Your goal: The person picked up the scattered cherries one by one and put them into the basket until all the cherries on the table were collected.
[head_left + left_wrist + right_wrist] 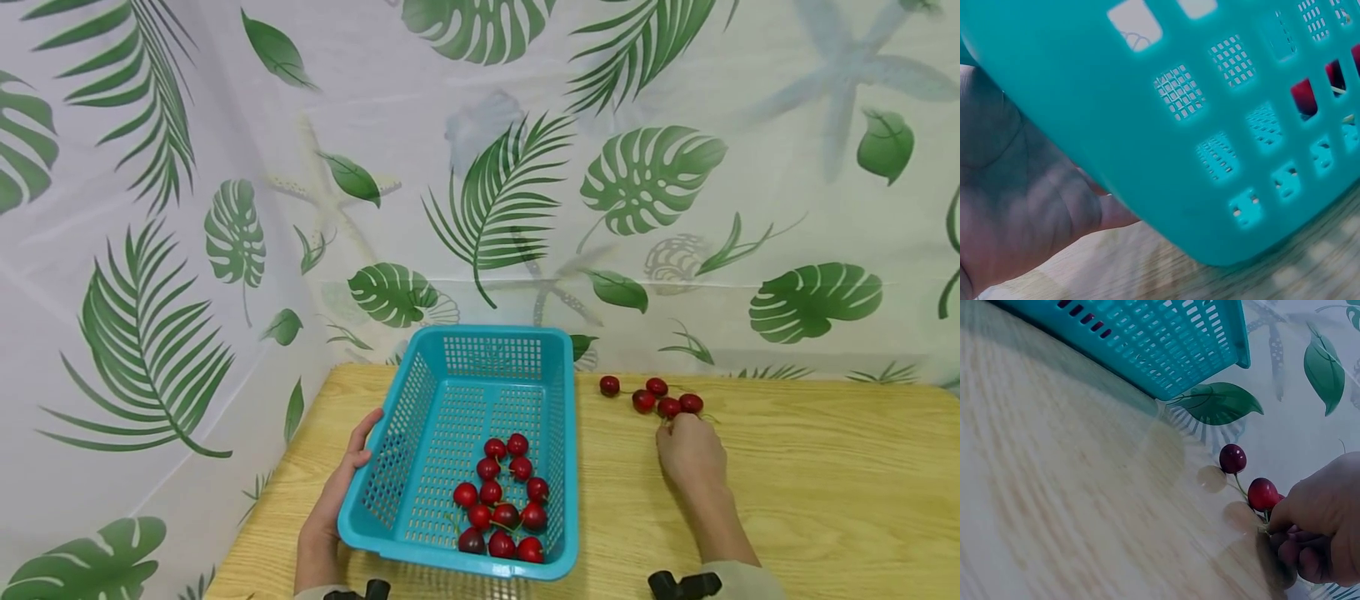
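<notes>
A blue plastic basket [558, 500] with perforated walls holds several red cherries [491, 492] near its front right corner. My left hand [341, 492] grips the basket's left side, its thumb and a finger at the rim; in the left wrist view its palm [1016, 187] lies beside the wall. Right of the basket, my right hand [693, 454] is at a small group of cherries [656, 387]. In the right wrist view its thumb and forefinger pinch at the stem of a red cherry [1263, 494]; the curled fingers hide part of the group. A darker cherry [1232, 459] lies beside it.
The light wood-grain table [825, 467] runs along a white wall covering [525, 275] printed with green leaves. Another leaf-printed sheet [172, 333] hangs on the left. Black wrist mounts [682, 585] sit on the forearms at the near edge.
</notes>
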Tool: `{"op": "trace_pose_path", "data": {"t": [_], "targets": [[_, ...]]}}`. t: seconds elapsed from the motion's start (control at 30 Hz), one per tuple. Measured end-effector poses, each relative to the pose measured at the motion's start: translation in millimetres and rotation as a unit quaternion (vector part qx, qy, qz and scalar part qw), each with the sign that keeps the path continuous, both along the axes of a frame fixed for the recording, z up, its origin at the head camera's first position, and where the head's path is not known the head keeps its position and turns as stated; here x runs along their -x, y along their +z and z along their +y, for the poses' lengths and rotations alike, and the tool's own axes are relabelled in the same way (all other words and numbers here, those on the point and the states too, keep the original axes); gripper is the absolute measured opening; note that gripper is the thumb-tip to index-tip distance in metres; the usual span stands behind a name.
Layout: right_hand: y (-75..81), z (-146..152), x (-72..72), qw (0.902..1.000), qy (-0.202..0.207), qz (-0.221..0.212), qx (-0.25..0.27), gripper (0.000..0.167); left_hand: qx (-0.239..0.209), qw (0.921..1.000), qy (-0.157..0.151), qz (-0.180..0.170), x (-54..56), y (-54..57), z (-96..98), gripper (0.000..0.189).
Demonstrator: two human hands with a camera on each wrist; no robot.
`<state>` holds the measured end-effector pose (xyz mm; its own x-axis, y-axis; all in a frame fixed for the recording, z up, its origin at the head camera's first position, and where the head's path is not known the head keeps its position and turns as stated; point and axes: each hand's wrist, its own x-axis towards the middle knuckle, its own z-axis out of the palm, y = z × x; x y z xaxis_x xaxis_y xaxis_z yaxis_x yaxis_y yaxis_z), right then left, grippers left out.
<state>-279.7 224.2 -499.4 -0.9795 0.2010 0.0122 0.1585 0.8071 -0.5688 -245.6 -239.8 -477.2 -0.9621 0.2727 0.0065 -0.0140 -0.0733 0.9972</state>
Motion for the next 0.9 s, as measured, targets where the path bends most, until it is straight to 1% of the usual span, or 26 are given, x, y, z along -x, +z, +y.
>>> {"op": "trace_pose_path", "data": {"t": [0.17, 0.2, 0.23, 0.37, 0.6, 0.73, 0.8, 0.9], "targets": [[6.3, 1, -0.9, 1.0000, 0.005, 0.005, 0.006, 0.042, -0.002, 0.9991, 0.013, -0.040, -4.8, 3.3, -3.8, 0.059], [8.5, 2, -1.0, 0.9999, 0.004, 0.007, 0.008, 0.042, -0.002, 0.9992, 0.010, -0.040, -5.0, 3.9, -4.4, 0.060], [10.9, 2, -1.1, 0.9999, 0.004, 0.010, 0.010, 0.042, -0.002, 0.9988, 0.012, -0.047, -6.0, 4.6, -5.1, 0.059], [20.6, 2, -2.3, 0.9997, 0.004, 0.017, 0.014, 0.040, -0.001, 0.9989, 0.010, -0.047, -5.9, 6.0, -5.4, 0.059], [33.6, 2, -6.1, 0.9995, 0.011, 0.025, 0.018, 0.031, 0.003, 0.9988, 0.014, -0.046, -6.3, 4.3, -5.2, 0.059], [41.9, -1, -8.7, 0.9989, 0.005, 0.037, 0.030, 0.033, 0.003, 0.9985, 0.021, -0.051, -6.2, 3.9, -3.8, 0.060], [47.0, -4, -10.0, 0.9985, 0.005, 0.037, 0.041, 0.035, 0.001, 0.9984, 0.024, -0.051, -6.1, 3.5, -2.9, 0.060], [56.6, -11, -12.9, 0.9977, 0.019, 0.020, 0.063, 0.039, -0.007, 0.9997, 0.010, -0.020, -2.5, 1.0, -0.5, 0.059]]}}
